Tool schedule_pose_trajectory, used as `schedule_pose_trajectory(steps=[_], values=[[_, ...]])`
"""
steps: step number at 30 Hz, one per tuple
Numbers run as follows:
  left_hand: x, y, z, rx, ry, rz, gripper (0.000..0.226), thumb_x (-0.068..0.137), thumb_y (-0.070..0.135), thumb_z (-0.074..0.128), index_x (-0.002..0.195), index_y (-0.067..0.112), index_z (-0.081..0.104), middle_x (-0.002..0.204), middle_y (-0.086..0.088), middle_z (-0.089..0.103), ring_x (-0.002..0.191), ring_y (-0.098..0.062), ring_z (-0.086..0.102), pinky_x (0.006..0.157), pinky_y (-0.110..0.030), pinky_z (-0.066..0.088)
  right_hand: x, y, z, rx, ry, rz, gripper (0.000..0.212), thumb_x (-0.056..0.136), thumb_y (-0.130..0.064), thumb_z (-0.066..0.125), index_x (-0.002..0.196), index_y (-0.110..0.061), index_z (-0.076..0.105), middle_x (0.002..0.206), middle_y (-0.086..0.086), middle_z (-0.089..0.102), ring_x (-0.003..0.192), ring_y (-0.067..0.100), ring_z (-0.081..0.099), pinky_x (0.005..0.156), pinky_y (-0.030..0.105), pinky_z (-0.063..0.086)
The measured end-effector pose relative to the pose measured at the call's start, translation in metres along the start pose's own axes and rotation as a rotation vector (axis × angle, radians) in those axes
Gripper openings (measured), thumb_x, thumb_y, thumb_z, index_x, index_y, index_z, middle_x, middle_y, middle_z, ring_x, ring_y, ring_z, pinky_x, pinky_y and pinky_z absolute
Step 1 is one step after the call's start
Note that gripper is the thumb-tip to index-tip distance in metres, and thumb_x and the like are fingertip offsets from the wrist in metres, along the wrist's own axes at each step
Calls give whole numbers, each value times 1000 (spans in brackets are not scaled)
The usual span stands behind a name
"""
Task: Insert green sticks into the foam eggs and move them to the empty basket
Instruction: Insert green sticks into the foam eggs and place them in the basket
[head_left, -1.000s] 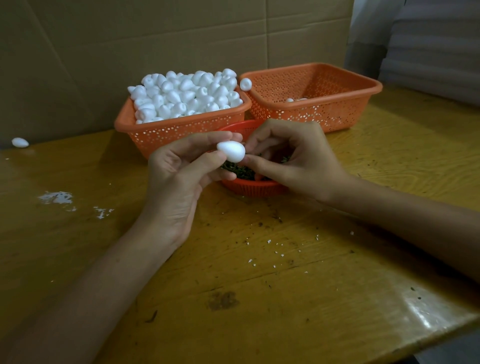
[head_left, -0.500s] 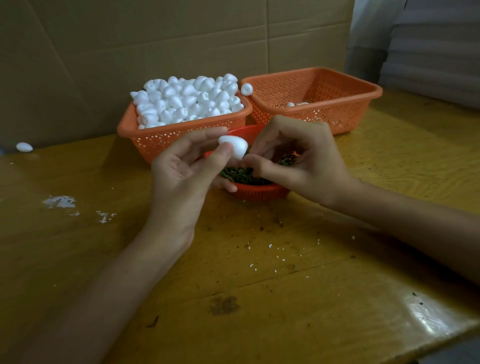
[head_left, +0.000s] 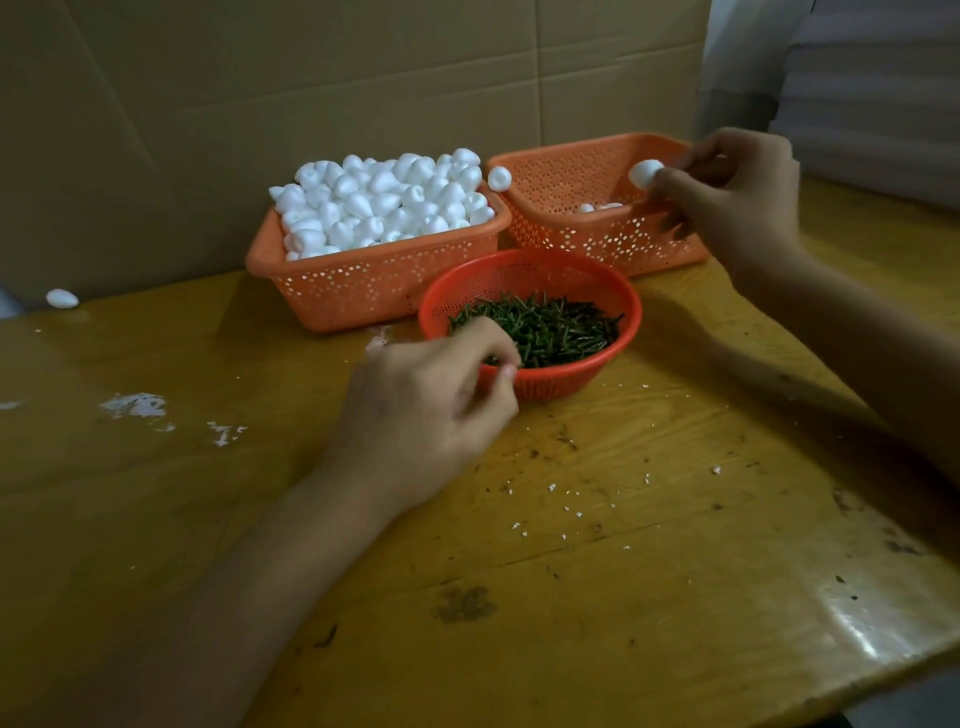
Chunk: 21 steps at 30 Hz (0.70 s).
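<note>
The right hand (head_left: 727, 197) is pinching a foam egg (head_left: 645, 173) over the near-empty basket (head_left: 587, 236) by the desk's far edge, while the left hand (head_left: 431, 410) is curling loosely at the stick bowl (head_left: 550, 382), apparently gripping nothing. The egg is probably featherlight and easily dented, so a gentle hold around its widest part is looking safest.

On the worktop (head_left: 597, 597), the basket of foam eggs (head_left: 363, 280) stands at the back left against the cardboard wall (head_left: 311, 78), with the second basket (head_left: 597, 234) just beside it on the right and one foam egg (head_left: 499, 178) perched where their rims meet. The round bowl of sticks (head_left: 540, 327) sits in front of the two baskets, touching the left one. A stray egg (head_left: 62, 298) lies far left at the foot of the cardboard, well apart from everything.
</note>
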<state>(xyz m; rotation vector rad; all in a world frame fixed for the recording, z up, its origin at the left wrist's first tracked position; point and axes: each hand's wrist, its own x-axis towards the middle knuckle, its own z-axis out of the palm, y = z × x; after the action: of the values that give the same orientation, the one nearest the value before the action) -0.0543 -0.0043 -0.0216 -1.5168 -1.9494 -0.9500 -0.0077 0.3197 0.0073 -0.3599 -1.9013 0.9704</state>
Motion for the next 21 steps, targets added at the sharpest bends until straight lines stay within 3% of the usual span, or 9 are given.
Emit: schedule_pose_trajectory(steps=[2, 6, 10, 13, 17, 19, 21], values=[[-1, 7, 0, 37, -118, 156, 2, 89, 14, 73, 90, 14, 75, 61, 15, 34, 49, -10, 41, 47, -32, 45, 3, 4, -3, 11, 11, 22, 26, 82, -35, 83, 93, -13, 74, 77, 1, 78, 65, 17, 77, 52, 25, 58], [-7, 19, 6, 22, -348, 318, 3, 91, 14, 71, 91, 13, 74, 62, 6, 61, 51, -20, 58, 46, -36, 48, 7, 5, -3, 16, 22, 38, 31, 80, -34, 84, 97, -9, 74, 81, 4, 77, 68, 16, 77, 53, 22, 58], [-10, 26, 12, 19, -508, 343, 10, 99, 19, 62, 96, 15, 71, 64, 5, 61, 52, -20, 55, 46, -38, 46, 8, 6, -3, -25, 4, 80, 21, 86, -26, 82, 99, -10, 75, 84, 5, 77, 71, 16, 77, 60, 25, 61], [-9, 23, 13, 18, -539, 316, 13, 102, 21, 58, 99, 16, 70, 65, 5, 61, 54, -19, 55, 49, -40, 47, 6, 3, -3, -62, 12, 63, 17, 92, -19, 75, 107, -11, 74, 89, 6, 76, 71, 15, 76, 63, 27, 63], [-8, 22, 13, -3, -600, 246, 9, 102, 24, 58, 104, 23, 66, 64, 9, 59, 54, -12, 53, 51, -33, 42, -8, -15, 3, -219, 27, -141, 18, 95, -23, 71, 113, -19, 70, 93, 2, 73, 75, 12, 72, 68, 29, 61], [-8, 24, 14, -15, -624, 193, 5, 102, 27, 57, 104, 28, 61, 63, 11, 55, 54, -10, 50, 50, -27, 34, -22, -34, 13, -196, -130, -258, 16, 98, -26, 69, 113, -23, 67, 91, -5, 71, 76, 5, 69, 71, 25, 59], [-7, 25, 15, -7, -637, 168, 3, 102, 30, 55, 105, 30, 57, 62, 11, 51, 53, -10, 48, 50, -26, 28, -37, -52, 25, -220, -484, -339, 17, 100, -36, 65, 115, -29, 69, 96, -11, 72, 85, 1, 68, 76, 19, 55]])
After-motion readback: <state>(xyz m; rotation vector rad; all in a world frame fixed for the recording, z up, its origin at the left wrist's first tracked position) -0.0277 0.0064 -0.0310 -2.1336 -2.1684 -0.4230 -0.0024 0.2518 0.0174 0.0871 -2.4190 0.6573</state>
